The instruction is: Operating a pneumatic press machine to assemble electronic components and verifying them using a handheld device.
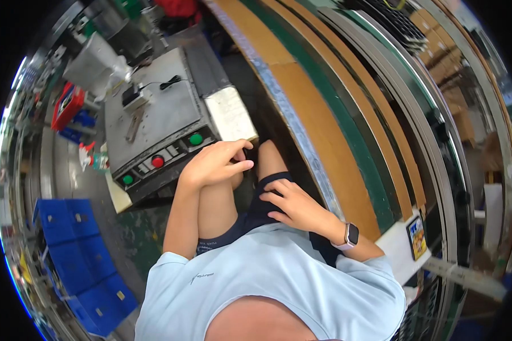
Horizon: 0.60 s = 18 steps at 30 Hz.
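Observation:
My left hand (219, 162) hovers over my left knee, just in front of the workbench's button panel. Its thumb stands apart from the loosely bent fingers, and nothing shows between them. Close to its fingertips is the end of a pale yellowish-white block (230, 113). On my right thigh, over dark shorts (253, 202), lies my right hand (293, 204) with its fingers spread and nothing in it. A smartwatch (351, 234) is on that wrist. The panel beside my left hand has a red button (157, 161) and green buttons, one of them a green button (195, 139).
A grey-topped machine (170, 102) stands ahead to the left, with a small device, a black cable (170, 83) and a metal piece on it. Blue bins (77, 244) are at the left. A conveyor line with brown boards (318, 113) runs along the right, near a phone-like screen (417, 237).

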Available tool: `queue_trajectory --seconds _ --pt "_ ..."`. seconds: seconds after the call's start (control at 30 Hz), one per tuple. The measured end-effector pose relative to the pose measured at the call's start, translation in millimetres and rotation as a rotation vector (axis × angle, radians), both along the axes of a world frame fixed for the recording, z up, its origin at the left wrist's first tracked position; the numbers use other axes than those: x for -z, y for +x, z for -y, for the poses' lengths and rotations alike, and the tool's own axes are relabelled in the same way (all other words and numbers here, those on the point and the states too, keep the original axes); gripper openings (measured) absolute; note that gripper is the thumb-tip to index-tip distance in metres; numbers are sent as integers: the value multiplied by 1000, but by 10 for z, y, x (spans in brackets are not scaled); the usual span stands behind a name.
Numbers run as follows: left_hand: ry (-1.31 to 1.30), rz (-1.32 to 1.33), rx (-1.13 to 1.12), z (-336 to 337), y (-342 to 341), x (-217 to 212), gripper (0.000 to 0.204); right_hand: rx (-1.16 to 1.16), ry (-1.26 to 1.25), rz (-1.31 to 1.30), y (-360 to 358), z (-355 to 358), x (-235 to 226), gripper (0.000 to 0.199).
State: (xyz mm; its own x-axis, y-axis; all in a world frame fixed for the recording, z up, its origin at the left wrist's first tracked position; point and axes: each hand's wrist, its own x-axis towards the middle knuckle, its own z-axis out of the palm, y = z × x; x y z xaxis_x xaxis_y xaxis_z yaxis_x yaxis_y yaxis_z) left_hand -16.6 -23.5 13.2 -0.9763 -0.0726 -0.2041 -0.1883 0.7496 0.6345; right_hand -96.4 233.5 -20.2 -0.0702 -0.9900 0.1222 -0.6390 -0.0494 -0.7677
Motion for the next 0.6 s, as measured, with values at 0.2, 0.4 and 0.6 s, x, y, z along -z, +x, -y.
queue_trajectory --seconds 0.2,0.4,0.6 --pt "-188 -222 -129 -79 184 64 37 2 120 -53 -102 -15 369 26" --pt "-370 -87 -133 -152 56 115 37 59 260 117 -178 -101 530 23" --pt "-312 -141 -164 -123 69 102 38 -148 628 -102 -156 -215 675 35"
